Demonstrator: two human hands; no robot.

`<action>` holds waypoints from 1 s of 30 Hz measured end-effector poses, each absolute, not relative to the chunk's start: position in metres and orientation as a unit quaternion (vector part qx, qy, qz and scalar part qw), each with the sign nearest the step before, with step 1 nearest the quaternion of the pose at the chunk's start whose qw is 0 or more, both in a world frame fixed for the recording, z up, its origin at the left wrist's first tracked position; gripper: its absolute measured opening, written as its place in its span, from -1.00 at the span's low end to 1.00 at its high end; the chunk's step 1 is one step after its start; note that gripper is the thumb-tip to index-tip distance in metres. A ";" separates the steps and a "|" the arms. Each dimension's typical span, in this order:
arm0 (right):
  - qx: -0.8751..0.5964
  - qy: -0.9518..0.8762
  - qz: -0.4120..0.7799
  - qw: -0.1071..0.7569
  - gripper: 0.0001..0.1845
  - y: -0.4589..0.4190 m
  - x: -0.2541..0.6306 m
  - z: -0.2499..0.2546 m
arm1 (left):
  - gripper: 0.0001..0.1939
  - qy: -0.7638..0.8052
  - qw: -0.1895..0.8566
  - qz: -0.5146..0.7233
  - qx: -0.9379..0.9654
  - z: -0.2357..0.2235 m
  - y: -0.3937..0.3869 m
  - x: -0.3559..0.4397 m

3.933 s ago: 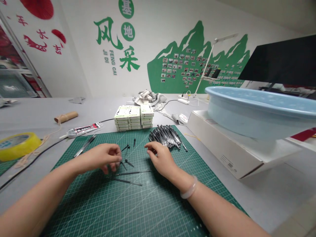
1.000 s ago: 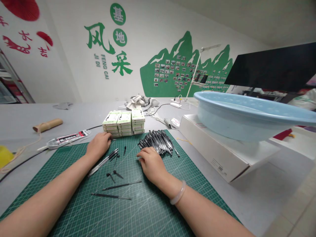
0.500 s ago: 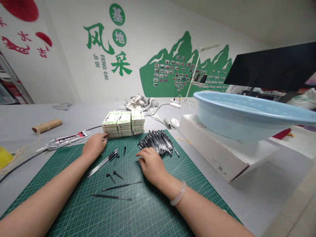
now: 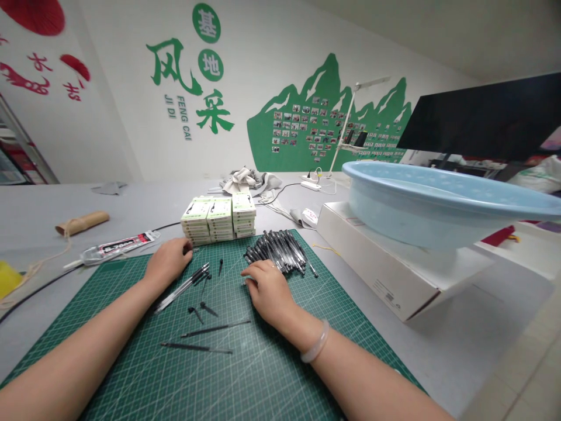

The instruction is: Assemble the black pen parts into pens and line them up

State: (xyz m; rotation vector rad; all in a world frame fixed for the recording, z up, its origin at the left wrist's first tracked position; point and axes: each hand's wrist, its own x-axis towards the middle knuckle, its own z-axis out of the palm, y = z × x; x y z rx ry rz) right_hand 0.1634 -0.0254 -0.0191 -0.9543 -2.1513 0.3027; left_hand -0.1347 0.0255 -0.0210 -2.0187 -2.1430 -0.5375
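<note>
I log the grey bench (image 4: 52,202) first, under a white wall with green lettering and a green mountain mural. On it, at right, a wide pale blue plastic basin (image 4: 438,204) sits on a flat white cardboard box (image 4: 381,266). A green gridded cutting mat (image 4: 245,374) covers the near bench. Stacked small white and green cartons (image 4: 219,218) stand at its far edge, a heap of black gel pens (image 4: 280,252) just to their right.

My left hand (image 4: 169,261) lies palm down on the mat, its fingertips by the cartons; its grip appears released, grasping nothing I can see. Just beside it lie a few clear-barrelled pens (image 4: 184,286). My right hand (image 4: 269,289) rests fingers curled at the near end of the pen heap, touching it; whether it grips a pen I cannot tell.

Two thin black refills (image 4: 205,339) and small black tips (image 4: 201,309) lie loose between my forearms. I judge these light, stiff, smooth and prone to rolling; take a barrel at mid-length, pinch tips singly.
</note>
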 end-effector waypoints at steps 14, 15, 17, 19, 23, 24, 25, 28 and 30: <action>-0.303 -0.520 0.635 0.485 -0.71 -0.031 0.152 -0.010 | -0.78 -0.509 -0.337 -0.432 -0.664 0.014 -0.051 -0.015; -0.307 -0.511 0.638 0.487 -0.73 -0.031 0.153 -0.008 | -0.78 -0.503 -0.352 -0.428 -0.663 0.014 -0.049 -0.015; -0.320 -0.508 0.628 0.495 -0.75 -0.030 0.155 -0.006 | -0.73 -0.519 -0.337 -0.411 -0.670 0.016 -0.040 -0.024; -0.330 -0.518 0.604 0.508 -0.78 -0.029 0.157 -0.005 | -0.69 -0.577 -0.229 -0.363 -0.695 0.016 -0.023 -0.041; -0.326 -0.526 0.591 0.518 -0.83 -0.028 0.154 -0.007 | -0.79 -0.635 -0.021 -0.220 -0.740 0.009 0.006 -0.064; -0.320 -0.522 0.600 0.515 -0.82 -0.029 0.153 -0.008 | -0.81 -0.635 -0.019 -0.211 -0.743 0.006 0.010 -0.065; -0.314 -0.518 0.610 0.511 -0.81 -0.029 0.152 -0.008 | -0.82 -0.633 -0.022 -0.209 -0.745 0.002 0.012 -0.063; -0.314 -0.514 0.622 0.501 -0.76 -0.031 0.150 -0.011 | -0.86 -0.629 -0.023 -0.203 -0.750 -0.004 0.012 -0.054; -0.325 -0.511 0.619 0.500 -0.73 -0.031 0.150 -0.012 | -0.87 -0.629 -0.022 -0.207 -0.750 -0.002 0.007 -0.048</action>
